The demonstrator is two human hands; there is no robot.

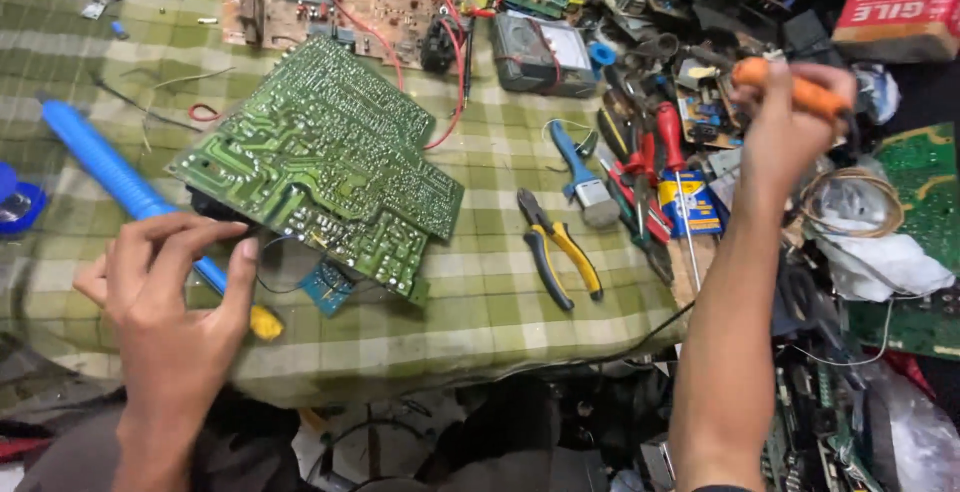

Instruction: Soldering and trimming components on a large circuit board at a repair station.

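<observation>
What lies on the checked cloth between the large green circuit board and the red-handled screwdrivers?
In the head view, black-and-yellow pliers lie there on the green checked cloth, right of the large green circuit board, left of the red-handled screwdrivers.
</observation>
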